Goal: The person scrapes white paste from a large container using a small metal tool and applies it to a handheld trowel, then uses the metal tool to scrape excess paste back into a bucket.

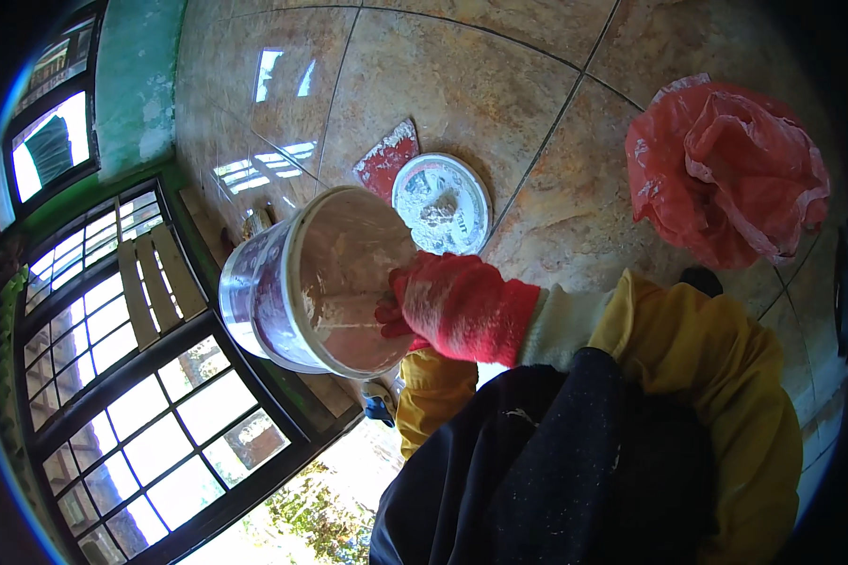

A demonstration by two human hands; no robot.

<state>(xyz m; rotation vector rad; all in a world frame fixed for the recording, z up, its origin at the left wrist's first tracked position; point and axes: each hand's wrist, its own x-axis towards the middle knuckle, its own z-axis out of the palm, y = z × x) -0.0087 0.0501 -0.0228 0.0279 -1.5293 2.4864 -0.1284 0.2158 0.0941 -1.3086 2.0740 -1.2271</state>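
Observation:
A white plastic bucket [297, 278] with a dark printed band is tipped so its mouth faces me. Pinkish-brown smears coat its inner wall. At the near side of the mouth is my right hand [462, 306] in a red glove with a pale cuff. Its fingers curl inward over the opening; what they grip, if anything, is hidden. My left sleeve [433, 391], mustard yellow, comes up beneath the right hand, and my left hand is almost wholly covered there. Beyond the bucket, a round white lid [441, 204] smeared with white paste lies by a red paste-marked flat piece [389, 158].
A crumpled red plastic bag [730, 174] with white smears rests on the tiled floor [499, 85] at right. Black-framed window panes [160, 424] stand at left, with pale wooden slats [160, 282] against them. Part of a shoe [379, 403] shows below the bucket.

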